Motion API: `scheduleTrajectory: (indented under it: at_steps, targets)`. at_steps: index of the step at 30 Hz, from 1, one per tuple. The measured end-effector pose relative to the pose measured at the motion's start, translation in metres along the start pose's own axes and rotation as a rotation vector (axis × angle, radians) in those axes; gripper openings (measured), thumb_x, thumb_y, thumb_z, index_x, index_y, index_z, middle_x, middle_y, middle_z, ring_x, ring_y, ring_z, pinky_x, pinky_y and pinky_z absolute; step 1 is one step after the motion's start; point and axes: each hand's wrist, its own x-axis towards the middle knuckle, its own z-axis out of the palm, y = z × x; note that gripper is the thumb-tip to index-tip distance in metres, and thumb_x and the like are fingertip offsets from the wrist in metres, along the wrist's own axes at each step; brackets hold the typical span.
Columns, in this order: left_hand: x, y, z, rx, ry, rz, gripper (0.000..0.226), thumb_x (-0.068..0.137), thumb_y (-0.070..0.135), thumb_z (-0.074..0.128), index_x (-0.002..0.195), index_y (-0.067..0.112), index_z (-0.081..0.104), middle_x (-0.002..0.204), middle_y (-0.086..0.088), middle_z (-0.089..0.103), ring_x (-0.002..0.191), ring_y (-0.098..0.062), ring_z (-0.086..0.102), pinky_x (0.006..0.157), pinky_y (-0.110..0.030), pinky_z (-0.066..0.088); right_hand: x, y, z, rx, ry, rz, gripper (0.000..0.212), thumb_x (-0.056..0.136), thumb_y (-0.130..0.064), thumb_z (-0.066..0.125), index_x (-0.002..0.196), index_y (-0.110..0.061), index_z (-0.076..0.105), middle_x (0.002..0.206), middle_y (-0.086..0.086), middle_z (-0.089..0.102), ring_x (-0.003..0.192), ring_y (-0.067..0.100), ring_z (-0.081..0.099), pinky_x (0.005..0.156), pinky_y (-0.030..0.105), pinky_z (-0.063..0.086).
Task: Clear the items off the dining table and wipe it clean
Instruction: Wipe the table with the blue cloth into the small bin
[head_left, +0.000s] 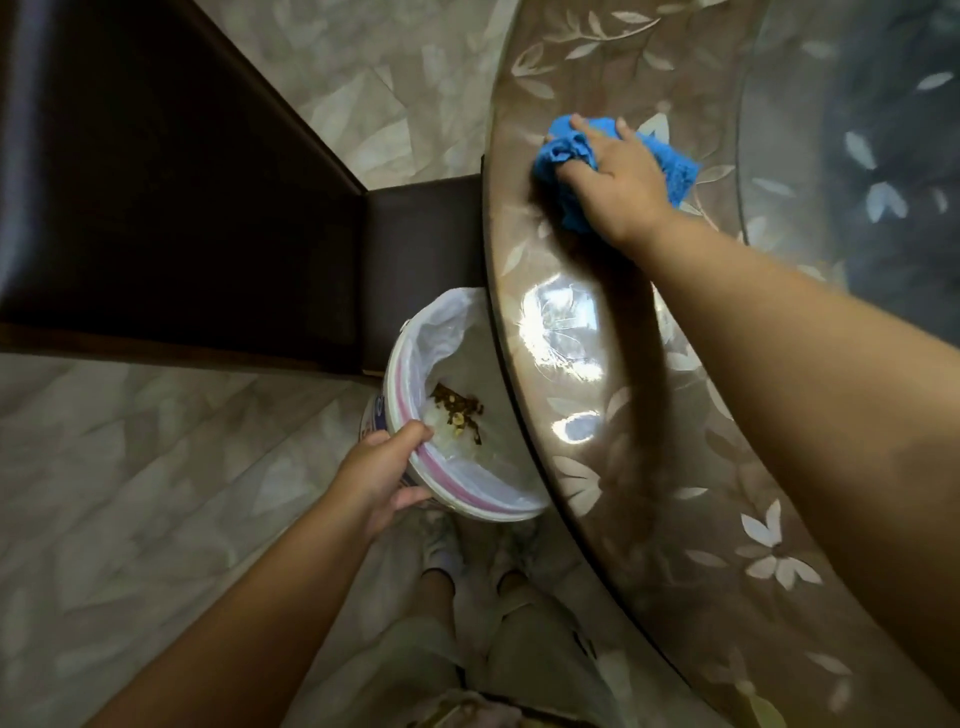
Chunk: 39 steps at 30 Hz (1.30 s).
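A: What does the table (649, 467) look like?

B: Round, brown, with a pale leaf and flower pattern under a glossy cover that throws back light near its edge. A glass turntable (857, 156) sits further in.

A: And the hands?

B: The right hand (618, 176) presses a bunched blue cloth (566, 150) on the table near the rim. The left hand (379, 473) grips the rim of a white bin (452, 499) lined with a plastic bag, food scraps (460, 415) inside, held just below the table's edge.

A: The room?

B: Marbled floor tiles (130, 493), and a dark chair (208, 208) tucked against the table.
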Motion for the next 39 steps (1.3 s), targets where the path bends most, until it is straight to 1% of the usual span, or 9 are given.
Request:
scheduleTrajectory:
  at_steps: [3, 7, 14, 22, 25, 28, 32, 36, 39]
  targets:
    - [-0.005, -0.008, 0.006, 0.000, 0.022, 0.010, 0.037, 0.087, 0.015, 0.064, 0.121, 0.003, 0.058, 0.112, -0.017, 0.070, 0.093, -0.024, 0.071, 0.067, -0.039, 0.061, -0.014, 0.008, 0.008, 0.068, -0.078, 0.028, 0.082, 0.069, -0.064, 0.031, 0.141, -0.030, 0.049, 0.153, 0.002, 0.040, 0.149, 0.024, 0.018, 0.118, 0.033, 0.016]
    - [-0.014, -0.019, 0.016, 0.004, 0.035, 0.038, 0.034, 0.087, 0.014, 0.063, 0.118, 0.002, 0.058, 0.112, -0.018, 0.069, 0.094, -0.025, 0.070, 0.069, -0.041, 0.062, -0.050, 0.016, 0.021, 0.122, -0.129, -0.023, 0.064, 0.080, -0.051, 0.036, 0.137, -0.028, 0.055, 0.149, -0.002, 0.046, 0.147, 0.024, 0.021, 0.114, 0.031, 0.017]
    - [-0.040, -0.056, 0.019, 0.009, 0.074, 0.049, 0.024, 0.088, 0.013, 0.063, 0.109, 0.004, 0.057, 0.109, -0.019, 0.068, 0.093, -0.027, 0.070, 0.072, -0.042, 0.061, -0.127, 0.018, 0.040, 0.158, -0.159, -0.056, 0.060, 0.080, -0.048, 0.039, 0.132, -0.027, 0.060, 0.140, 0.004, 0.056, 0.144, 0.022, 0.029, 0.111, 0.035, 0.024]
    - [-0.058, -0.119, 0.016, 0.000, 0.018, 0.021, 0.035, 0.089, 0.015, 0.061, 0.122, 0.003, 0.055, 0.103, -0.015, 0.069, 0.089, -0.023, 0.069, 0.062, -0.037, 0.061, -0.239, 0.017, 0.075, 0.253, -0.199, 0.008, 0.059, 0.080, -0.047, 0.038, 0.124, -0.021, 0.067, 0.135, 0.004, 0.061, 0.142, 0.022, 0.032, 0.116, 0.040, 0.025]
    - [-0.063, -0.143, 0.016, 0.002, -0.023, 0.015, 0.038, 0.089, 0.018, 0.061, 0.124, 0.005, 0.055, 0.100, -0.013, 0.068, 0.087, -0.022, 0.068, 0.057, -0.035, 0.061, -0.282, 0.015, 0.092, 0.245, -0.190, 0.016, 0.051, 0.075, -0.055, 0.034, 0.088, -0.027, 0.075, 0.116, 0.006, 0.070, 0.135, 0.024, 0.044, 0.113, 0.044, 0.029]
    - [-0.066, -0.173, 0.014, 0.034, -0.074, 0.002, 0.044, 0.087, 0.022, 0.062, 0.127, 0.006, 0.056, 0.111, -0.012, 0.068, 0.092, -0.020, 0.067, 0.055, -0.033, 0.059, -0.319, 0.007, 0.102, 0.211, -0.147, 0.036, 0.051, 0.074, -0.056, 0.032, 0.056, -0.013, 0.054, 0.077, 0.012, 0.066, 0.114, 0.024, 0.058, 0.100, 0.036, 0.038]
    - [-0.079, -0.224, 0.007, 0.049, -0.139, -0.018, 0.046, 0.086, 0.025, 0.063, 0.127, 0.006, 0.058, 0.113, -0.011, 0.069, 0.094, -0.019, 0.067, 0.063, -0.035, 0.059, -0.366, -0.011, 0.106, 0.536, -0.076, 0.207, 0.035, 0.077, -0.043, 0.047, 0.056, -0.015, 0.046, 0.058, 0.003, 0.047, 0.063, 0.019, 0.047, 0.064, 0.033, 0.032]
    - [-0.099, -0.261, 0.000, 0.049, -0.193, -0.048, 0.044, 0.084, 0.024, 0.064, 0.125, 0.009, 0.059, 0.115, -0.011, 0.070, 0.094, -0.019, 0.068, 0.056, -0.032, 0.060, -0.410, -0.011, 0.086, 0.890, 0.092, 0.481, 0.019, 0.094, -0.025, 0.054, 0.078, -0.017, 0.062, 0.072, -0.001, 0.063, 0.068, 0.012, 0.059, 0.066, 0.027, 0.046]
    - [-0.112, -0.284, -0.002, 0.078, -0.206, -0.052, 0.044, 0.084, 0.026, 0.064, 0.126, 0.011, 0.059, 0.120, -0.010, 0.069, 0.106, -0.022, 0.066, 0.068, -0.036, 0.059, -0.443, 0.005, 0.062, 1.294, 0.276, 0.656, 0.021, 0.096, -0.033, 0.054, 0.090, -0.015, 0.064, 0.086, 0.005, 0.072, 0.080, 0.020, 0.069, 0.080, 0.033, 0.057]
